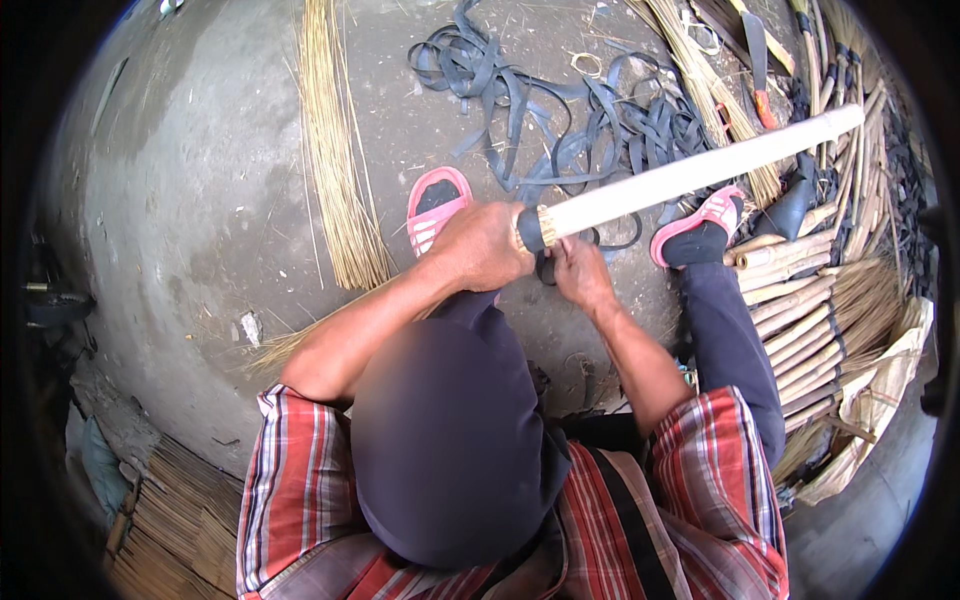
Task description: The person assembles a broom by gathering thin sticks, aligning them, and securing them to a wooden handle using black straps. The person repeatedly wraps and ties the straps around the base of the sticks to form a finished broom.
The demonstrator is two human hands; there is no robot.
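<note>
A broom with a pale pole handle (700, 178) lies slantwise across my lap, its straw bristles (290, 345) passing beneath my left forearm. My left hand (485, 245) is closed round the bundle where straw meets handle. A black rubber binding (530, 229) wraps that joint, with short straw ends sticking out beyond it. Just below the handle, my right hand (582, 272) has its fingers closed on a black rubber strip (547, 268) hanging by the binding. The fingertips are partly hidden by the handle.
Tangled black rubber strips (600, 120) lie on the concrete floor ahead. A long straw bundle (335, 150) is at left, another (705, 75) at far right. A knife with an orange handle (764, 108) lies beside it. Finished brooms (800, 330) are stacked at right. Pink sandals (437, 205) are on my feet.
</note>
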